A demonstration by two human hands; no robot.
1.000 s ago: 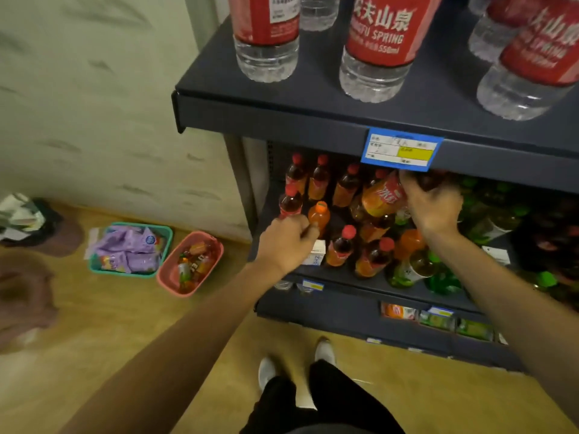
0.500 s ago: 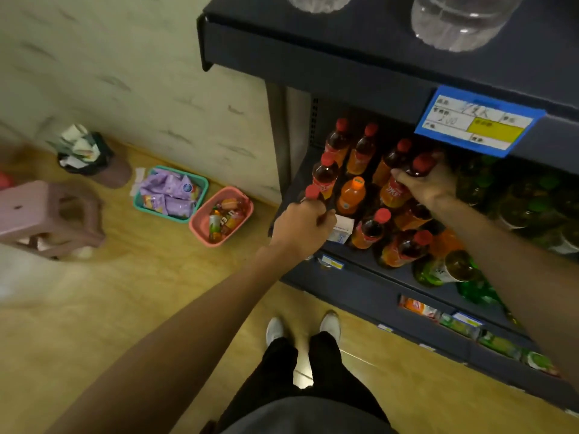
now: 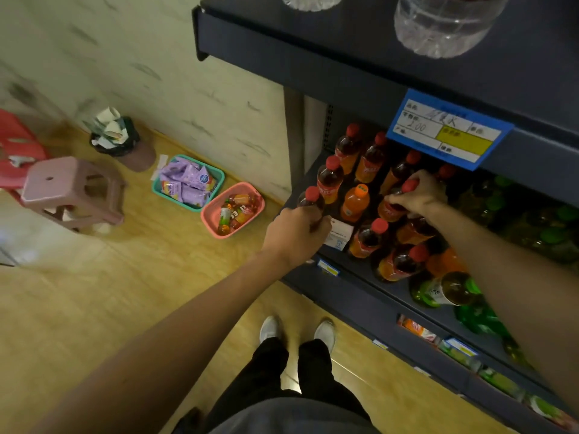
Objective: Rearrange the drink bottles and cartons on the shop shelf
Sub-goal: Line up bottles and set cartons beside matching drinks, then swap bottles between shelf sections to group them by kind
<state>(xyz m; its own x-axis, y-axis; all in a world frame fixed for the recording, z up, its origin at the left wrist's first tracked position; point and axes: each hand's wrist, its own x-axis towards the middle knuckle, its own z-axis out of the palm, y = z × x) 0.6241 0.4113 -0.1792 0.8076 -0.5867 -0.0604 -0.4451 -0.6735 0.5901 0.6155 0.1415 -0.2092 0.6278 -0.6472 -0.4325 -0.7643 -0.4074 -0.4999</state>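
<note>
Approx counts: 10 red-cap bottles (image 3: 329, 180) on the shelf (image 3: 360, 286), 2 orange bottles (image 3: 355, 203), 2 clear water bottles (image 3: 438, 25) up top, 2 baskets (image 3: 233, 211) on floor, 1 stool (image 3: 73, 191), 2 hands (image 3: 296, 234).

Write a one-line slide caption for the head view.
Both hands on red-capped tea bottles: left hand grips one at the shelf corner, right hand grips another further in.

Shop: price tag (image 3: 448, 129) on stocked shelf (image 3: 313, 67).
</note>
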